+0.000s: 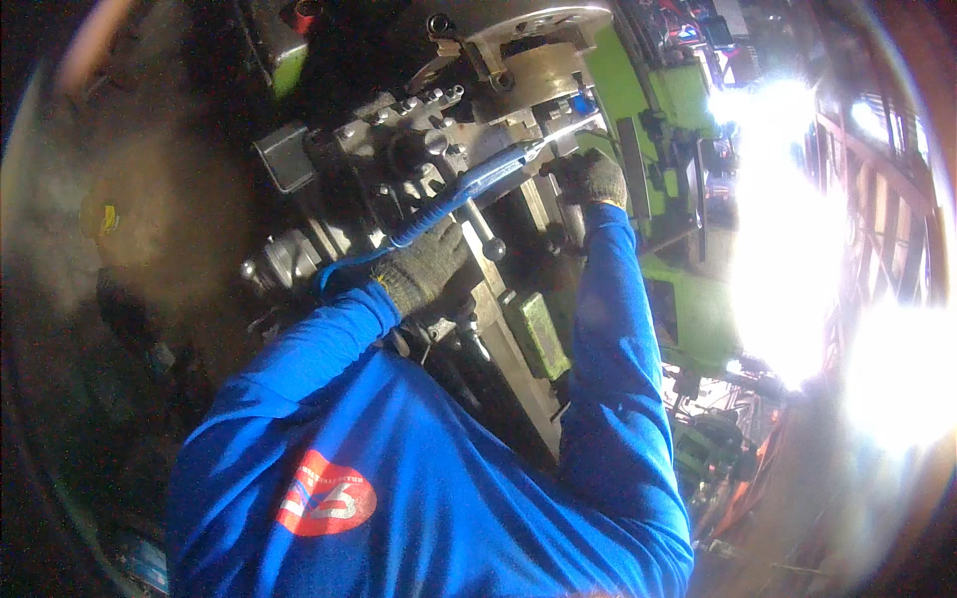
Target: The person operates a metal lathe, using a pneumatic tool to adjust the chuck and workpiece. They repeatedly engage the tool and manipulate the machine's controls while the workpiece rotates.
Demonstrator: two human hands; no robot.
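Observation:
My left hand [427, 267], in a dark knit glove, is closed around the lower part of a long blue-handled tool [469, 189]. The tool slants up and right to a metal head [543, 149] resting against the grey tool post [419, 140] of a lathe. My right hand [595, 179], also gloved, is clenched just right of the tool's head, against a dark part of the machine. What its fingers hold is hidden. Both sleeves are bright blue.
A round metal chuck [538, 60] sits above the tool post. The green machine body [688, 309] runs down the right side. A lever with a ball knob [493, 249] sticks out below the tool. Strong glare [788, 249] washes out the right; the left is dark.

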